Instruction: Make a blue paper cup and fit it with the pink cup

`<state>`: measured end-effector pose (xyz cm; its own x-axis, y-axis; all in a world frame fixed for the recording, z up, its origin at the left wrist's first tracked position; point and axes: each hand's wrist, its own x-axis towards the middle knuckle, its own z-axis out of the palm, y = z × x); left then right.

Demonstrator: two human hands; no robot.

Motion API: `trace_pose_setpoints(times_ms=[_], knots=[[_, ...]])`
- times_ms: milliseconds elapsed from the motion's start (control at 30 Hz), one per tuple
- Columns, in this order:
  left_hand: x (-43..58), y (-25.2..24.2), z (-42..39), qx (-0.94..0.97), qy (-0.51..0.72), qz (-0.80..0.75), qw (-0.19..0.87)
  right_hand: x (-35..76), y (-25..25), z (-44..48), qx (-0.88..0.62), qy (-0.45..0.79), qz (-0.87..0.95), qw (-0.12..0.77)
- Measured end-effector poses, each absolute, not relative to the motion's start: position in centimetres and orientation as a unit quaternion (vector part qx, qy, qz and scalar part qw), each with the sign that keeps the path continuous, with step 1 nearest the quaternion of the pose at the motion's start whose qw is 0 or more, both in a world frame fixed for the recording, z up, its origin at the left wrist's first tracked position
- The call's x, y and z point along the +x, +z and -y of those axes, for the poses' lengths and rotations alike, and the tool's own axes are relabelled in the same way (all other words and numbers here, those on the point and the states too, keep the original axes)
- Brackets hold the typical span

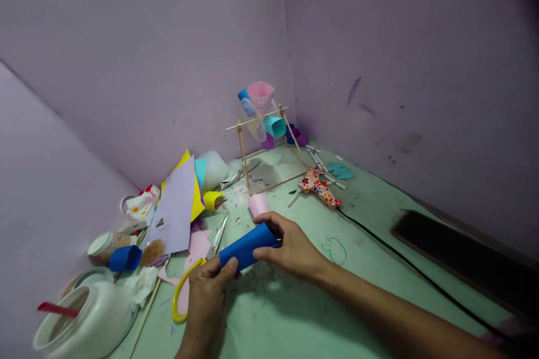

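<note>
Over the middle of the green table [295, 320], two hands hold a piece of blue paper [248, 244] that is bent into a tube. The left hand [209, 286] pinches its near end, with the thumb on top. The right hand [290, 249] grips the other end, with its fingers bent around the edge and its thumb on the near side. So both hands have their fingers closed on the blue paper, and it is held up above the table. Just past the right hand is a little pink paper cup [257, 202]. Beside the left hand lie scissors [217, 240] with yellow handles, and their blades point away. Some pink paper scraps [197, 244] are near them. Farther back stands a frame made of thin sticks [244, 160]. Up on its top bar are paper cups, like a pink one [260, 92] and a teal one [275, 126]. To the right of the frame lies a glue gun [315, 186] with a flowery cover, and its black cord [387, 244] runs toward the near right corner. On the left, a light purple sheet [174, 202] leans over yellow paper [197, 205]. Closer in sits a round white tub [99, 314] with a red stick [59, 309] poking out.
</note>
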<state>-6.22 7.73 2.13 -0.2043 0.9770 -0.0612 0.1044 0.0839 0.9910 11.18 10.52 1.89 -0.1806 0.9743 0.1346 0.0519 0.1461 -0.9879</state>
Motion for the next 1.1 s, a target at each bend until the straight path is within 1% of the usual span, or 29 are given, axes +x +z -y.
trace_pose_setpoints(times_ms=[100,200,267,333,400,500,600,667,867,1100], knots=[[-5.7,3.4,-7.3,0.517,0.469,-0.619,0.359,11.4,1.7,-10.6,-0.436,0.434,0.624,0.482],[-5.6,4.1,-7.1,0.567,0.441,-0.632,0.291,11.6,1.5,-10.5,-0.402,0.301,0.678,0.538],[-5.5,4.1,-6.9,0.597,0.424,-0.631,0.257,11.6,1.5,-10.3,-0.362,0.225,0.712,0.557],[-5.3,3.8,-6.6,0.625,0.417,-0.616,0.234,11.4,1.4,-10.1,-0.32,0.185,0.746,0.554],[-5.1,3.5,-6.2,0.651,0.416,-0.594,0.224,11.2,1.4,-9.8,-0.292,0.169,0.777,0.532],[-4.8,3.2,-5.8,0.679,0.411,-0.568,0.219,10.9,1.4,-9.5,-0.281,0.178,0.816,0.473],[-4.8,3.1,-5.8,0.686,0.403,-0.565,0.219,11.0,1.2,-9.5,-0.301,0.222,0.83,0.415],[-4.8,3.1,-5.9,0.682,0.396,-0.571,0.229,11.1,1.1,-9.6,-0.321,0.254,0.823,0.395],[-4.8,3.4,-6.1,0.666,0.367,-0.588,0.276,11.2,0.9,-9.8,-0.337,0.299,0.808,0.38],[-4.7,3.4,-6.0,0.636,0.362,-0.625,0.269,10.7,0.7,-9.4,-0.374,0.291,0.793,0.382]])
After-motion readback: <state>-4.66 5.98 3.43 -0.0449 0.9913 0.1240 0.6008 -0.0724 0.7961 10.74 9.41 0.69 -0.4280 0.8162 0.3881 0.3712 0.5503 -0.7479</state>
